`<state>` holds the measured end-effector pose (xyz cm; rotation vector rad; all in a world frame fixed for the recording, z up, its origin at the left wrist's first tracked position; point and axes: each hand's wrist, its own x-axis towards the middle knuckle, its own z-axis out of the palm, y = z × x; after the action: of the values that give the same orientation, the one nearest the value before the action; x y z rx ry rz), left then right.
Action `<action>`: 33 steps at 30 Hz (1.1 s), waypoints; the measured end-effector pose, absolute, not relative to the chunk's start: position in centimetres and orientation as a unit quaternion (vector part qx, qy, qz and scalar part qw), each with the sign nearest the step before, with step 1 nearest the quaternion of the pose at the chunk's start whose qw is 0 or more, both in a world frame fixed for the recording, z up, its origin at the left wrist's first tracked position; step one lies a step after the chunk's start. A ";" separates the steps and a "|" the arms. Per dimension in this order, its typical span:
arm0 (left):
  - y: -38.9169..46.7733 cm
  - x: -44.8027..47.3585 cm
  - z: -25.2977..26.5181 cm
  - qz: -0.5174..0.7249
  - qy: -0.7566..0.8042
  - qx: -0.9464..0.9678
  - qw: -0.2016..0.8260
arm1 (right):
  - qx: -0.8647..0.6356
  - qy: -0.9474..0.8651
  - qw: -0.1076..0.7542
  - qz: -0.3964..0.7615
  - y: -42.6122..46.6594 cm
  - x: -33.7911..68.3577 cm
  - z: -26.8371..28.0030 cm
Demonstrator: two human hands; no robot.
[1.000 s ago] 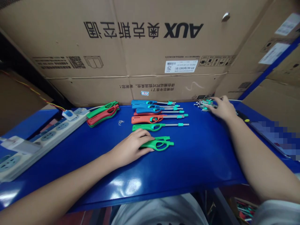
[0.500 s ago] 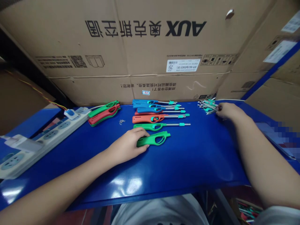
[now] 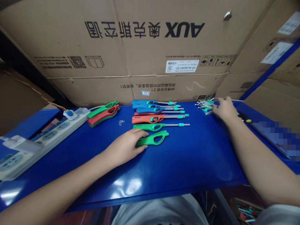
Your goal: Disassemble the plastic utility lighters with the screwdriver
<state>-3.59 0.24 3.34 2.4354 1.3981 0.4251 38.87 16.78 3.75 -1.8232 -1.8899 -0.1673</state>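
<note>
My left hand (image 3: 127, 144) grips the solid end of a green lighter casing (image 3: 152, 139), its trigger loop pointing right. Just beyond it lies a row of long-necked lighters: a green one (image 3: 147, 127), an orange one (image 3: 147, 119) and several blue ones (image 3: 146, 110), metal necks to the right. At the back right, my right hand (image 3: 225, 111) is at a pile of thin metal and teal lighter parts (image 3: 206, 105). Its fingers are bent but apart, with nothing visible held between them. The undersides of its fingertips are hidden.
Red and green casings (image 3: 104, 114) are stacked at the back left, near small screws (image 3: 121, 122). A white power strip (image 3: 47, 140) runs along the left side. Cardboard (image 3: 140, 62) walls the back. Beside my right wrist lies a dark tool with a yellow tip (image 3: 247, 120).
My right hand has shifted slightly left over the pile, its fingers now spread further, uncovering the dark tool. My left hand keeps its hold on the green casing.
</note>
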 end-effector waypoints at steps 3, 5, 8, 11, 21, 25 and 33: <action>0.4 -4.4 4.2 0.108 0.476 0.863 0.131 | -0.646 -0.698 0.298 -0.079 16.4 35.7 4.1; 0.6 -5.5 5.5 0.090 0.452 0.879 0.126 | -0.590 -0.742 0.311 -0.064 15.3 32.5 4.2; 1.2 -8.1 8.2 0.126 0.440 0.882 0.113 | -0.395 -0.872 0.285 0.043 12.6 27.7 3.8; 2.4 -11.4 10.3 0.169 0.498 0.850 0.041 | -0.335 -0.923 0.175 0.063 10.0 24.3 2.9; 6.6 -18.6 8.6 0.081 0.680 0.728 -0.045 | -0.338 -0.918 0.039 0.203 10.3 26.1 3.9; 7.2 -19.0 7.7 0.088 0.692 0.715 -0.050 | -0.325 -0.916 0.016 0.234 9.5 26.9 5.0; 8.5 -20.5 6.2 0.093 0.706 0.701 -0.044 | -0.281 -0.945 0.040 0.164 7.6 24.3 4.2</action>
<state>-20.46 8.51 6.24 2.2661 2.2803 0.3016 24.30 7.58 4.21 -0.8608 -2.8950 0.5017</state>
